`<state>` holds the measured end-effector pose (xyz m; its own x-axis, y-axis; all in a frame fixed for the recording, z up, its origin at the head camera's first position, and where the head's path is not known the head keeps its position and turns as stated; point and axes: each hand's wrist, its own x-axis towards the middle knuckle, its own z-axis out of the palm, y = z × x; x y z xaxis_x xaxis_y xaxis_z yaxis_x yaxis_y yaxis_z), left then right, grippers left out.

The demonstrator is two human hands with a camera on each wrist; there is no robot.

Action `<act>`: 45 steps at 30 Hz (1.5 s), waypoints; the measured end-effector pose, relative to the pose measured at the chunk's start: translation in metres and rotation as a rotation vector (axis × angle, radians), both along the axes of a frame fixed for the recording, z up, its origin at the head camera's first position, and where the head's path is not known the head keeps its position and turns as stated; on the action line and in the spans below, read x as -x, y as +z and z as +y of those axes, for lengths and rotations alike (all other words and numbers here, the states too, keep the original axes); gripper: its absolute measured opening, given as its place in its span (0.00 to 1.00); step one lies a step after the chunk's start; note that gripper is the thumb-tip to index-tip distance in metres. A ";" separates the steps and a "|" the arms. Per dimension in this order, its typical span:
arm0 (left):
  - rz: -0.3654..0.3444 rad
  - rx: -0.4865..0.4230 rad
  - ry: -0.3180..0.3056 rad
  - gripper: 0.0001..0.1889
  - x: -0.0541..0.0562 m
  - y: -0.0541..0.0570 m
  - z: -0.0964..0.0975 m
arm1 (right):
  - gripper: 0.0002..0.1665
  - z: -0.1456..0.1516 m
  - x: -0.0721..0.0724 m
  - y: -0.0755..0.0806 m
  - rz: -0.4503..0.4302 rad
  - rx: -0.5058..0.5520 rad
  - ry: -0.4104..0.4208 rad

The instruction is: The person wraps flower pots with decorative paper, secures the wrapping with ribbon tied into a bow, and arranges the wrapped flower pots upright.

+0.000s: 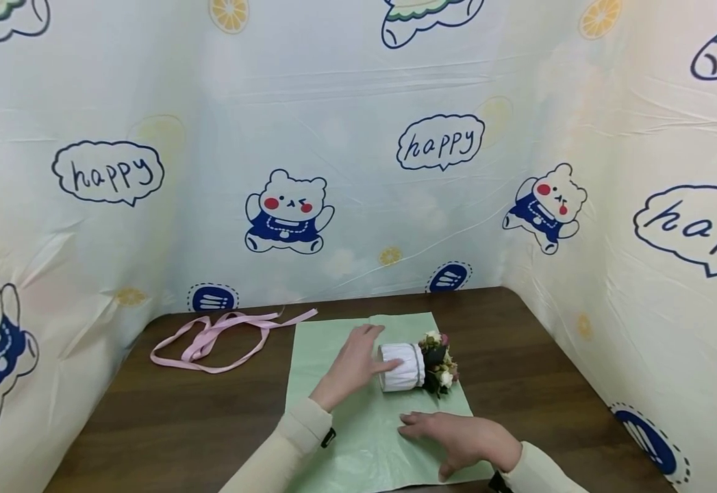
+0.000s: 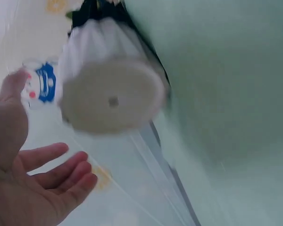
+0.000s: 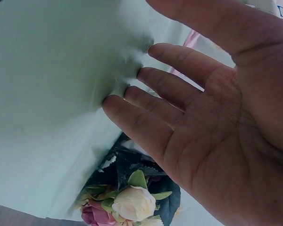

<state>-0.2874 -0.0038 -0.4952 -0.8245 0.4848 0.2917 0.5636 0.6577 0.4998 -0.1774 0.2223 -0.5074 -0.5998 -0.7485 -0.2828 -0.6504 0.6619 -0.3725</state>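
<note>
A pot wrapped in pleated white material [image 1: 403,378] lies on its side on a pale green sheet [image 1: 315,346]. Artificial flowers [image 1: 441,366] in white, pink and dark green stick out of its right end. My left hand [image 1: 353,364] is at the pot's base, thumb overlapping the white wrap in the head view, fingers relaxed and uncurled. The left wrist view shows the round base [image 2: 127,87] with a small hole, beside that hand. Nearer me, my right hand [image 1: 463,439] has its extended fingertips [image 3: 114,106] on the green sheet, just in front of the flowers.
A loosely looped pink ribbon [image 1: 200,349] lies at the back left of the dark wooden table [image 1: 210,411]. A printed curtain [image 1: 358,226] with bears and "happy" bubbles surrounds the table at the back and both sides.
</note>
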 end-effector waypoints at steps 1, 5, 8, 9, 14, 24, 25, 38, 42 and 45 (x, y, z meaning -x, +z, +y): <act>0.013 -0.029 0.022 0.35 0.002 0.000 -0.007 | 0.56 0.001 0.000 -0.001 -0.005 0.003 0.000; 0.094 -0.100 0.116 0.16 0.012 -0.004 -0.040 | 0.56 0.001 0.000 -0.002 -0.012 0.005 0.001; 0.083 -0.070 0.195 0.13 0.016 -0.009 -0.068 | 0.55 -0.005 -0.005 0.011 -0.030 -0.013 -0.032; 0.054 -0.050 0.224 0.14 0.017 -0.010 -0.077 | 0.54 -0.005 -0.005 0.012 -0.029 -0.021 -0.036; -0.107 0.050 0.348 0.16 0.010 -0.014 -0.116 | 0.46 -0.009 -0.002 0.012 -0.006 0.004 -0.021; -0.239 0.096 0.408 0.14 -0.008 -0.026 -0.153 | 0.24 -0.014 0.024 0.049 0.201 0.345 -0.148; -0.240 0.086 0.411 0.15 -0.009 -0.026 -0.154 | 0.24 -0.014 0.028 0.053 0.246 0.351 -0.166; -0.224 0.003 0.380 0.18 -0.009 -0.035 -0.144 | 0.37 -0.024 0.070 0.052 0.315 0.252 -0.268; -0.221 -0.019 0.386 0.19 -0.010 -0.033 -0.144 | 0.34 -0.027 0.076 0.051 0.315 0.234 -0.255; -0.228 -0.025 0.390 0.20 -0.011 -0.031 -0.144 | 0.33 -0.028 0.081 0.050 0.305 0.222 -0.271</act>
